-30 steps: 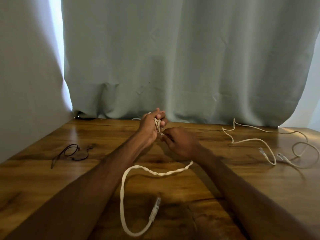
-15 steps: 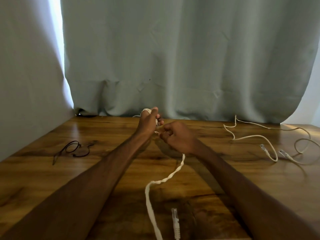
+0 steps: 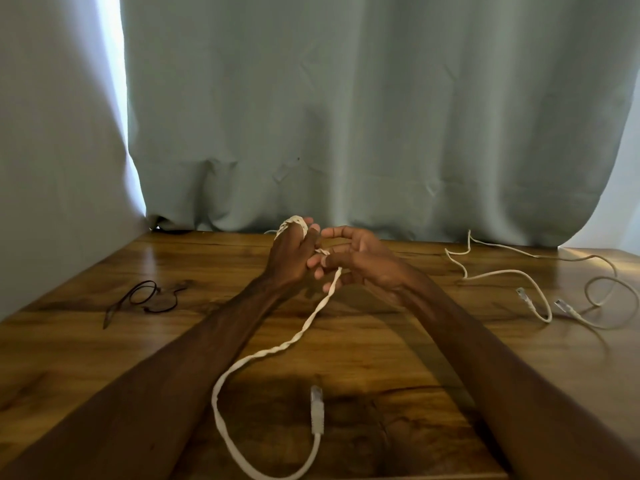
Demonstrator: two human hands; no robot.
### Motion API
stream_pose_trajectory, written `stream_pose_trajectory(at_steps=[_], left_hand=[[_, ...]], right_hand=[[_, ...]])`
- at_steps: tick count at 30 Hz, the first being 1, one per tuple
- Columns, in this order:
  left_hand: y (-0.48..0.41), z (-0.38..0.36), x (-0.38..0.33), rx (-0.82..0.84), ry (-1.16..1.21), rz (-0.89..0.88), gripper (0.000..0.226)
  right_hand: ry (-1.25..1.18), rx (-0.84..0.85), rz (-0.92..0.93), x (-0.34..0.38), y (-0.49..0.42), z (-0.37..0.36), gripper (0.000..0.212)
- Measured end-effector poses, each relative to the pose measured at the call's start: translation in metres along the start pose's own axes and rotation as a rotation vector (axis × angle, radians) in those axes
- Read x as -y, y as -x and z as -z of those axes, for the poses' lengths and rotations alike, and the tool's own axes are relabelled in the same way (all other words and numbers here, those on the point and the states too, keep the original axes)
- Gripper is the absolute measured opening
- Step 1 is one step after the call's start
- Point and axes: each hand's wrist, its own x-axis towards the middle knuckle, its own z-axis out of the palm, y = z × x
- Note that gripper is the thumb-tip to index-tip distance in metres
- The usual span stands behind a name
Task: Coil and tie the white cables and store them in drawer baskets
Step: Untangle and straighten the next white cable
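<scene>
A flat white cable (image 3: 294, 341) is wound in several turns around the fingers of my left hand (image 3: 292, 256), which grips the coil above the wooden table (image 3: 86, 341). The twisted free length runs down from between my hands, loops near the front edge and ends in a clear plug (image 3: 317, 408). My right hand (image 3: 360, 261) is just right of the left, fingers loosely spread, with the cable passing under its fingers. A second white cable (image 3: 512, 273) with two plugs lies loose at the right.
A thin black cable tie (image 3: 145, 299) lies on the table at the left. A grey-green curtain (image 3: 346, 116) hangs along the table's back edge. No drawer basket is in view.
My right hand has opened from a pinch on the cable and shifted right. The free cable has swung, and its plug now lies farther from the front edge.
</scene>
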Motion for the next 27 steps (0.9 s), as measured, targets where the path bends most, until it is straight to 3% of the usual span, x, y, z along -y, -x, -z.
stream_pose_trajectory(at_steps=[4, 7, 9, 13, 15, 18, 21, 24, 27], left_hand=[[0.002, 0.001, -0.006, 0.030, -0.104, -0.035, 0.033], [-0.001, 0.003, -0.006, 0.025, -0.237, -0.056, 0.061], [-0.001, 0.002, -0.008, 0.042, -0.303, -0.081, 0.066], [0.000, 0.003, -0.010, 0.064, -0.323, -0.123, 0.061], [-0.003, 0.007, -0.007, 0.067, -0.339, -0.136, 0.063], [-0.005, 0.013, -0.006, 0.107, -0.340, -0.143, 0.054], [-0.002, 0.015, -0.012, 0.253, -0.262, -0.102, 0.052], [0.006, 0.010, -0.015, 0.454, -0.056, 0.069, 0.062], [0.010, 0.005, -0.022, 0.563, 0.110, 0.257, 0.064]], right_hand=[[-0.206, 0.020, -0.067, 0.006, 0.002, 0.008, 0.037], [-0.528, -0.023, -0.169, 0.007, -0.005, 0.013, 0.032], [-0.680, 0.006, -0.217, 0.004, -0.010, 0.017, 0.032], [-0.755, 0.080, -0.239, 0.000, -0.012, 0.022, 0.026], [-0.723, 0.041, -0.221, 0.002, -0.010, 0.027, 0.034], [-0.424, -0.083, -0.168, 0.003, -0.008, 0.033, 0.040], [0.092, -0.231, -0.024, -0.001, -0.007, 0.033, 0.031], [0.615, -0.355, 0.250, -0.015, -0.011, 0.035, 0.023], [0.772, -0.400, 0.365, -0.022, -0.014, 0.040, 0.019]])
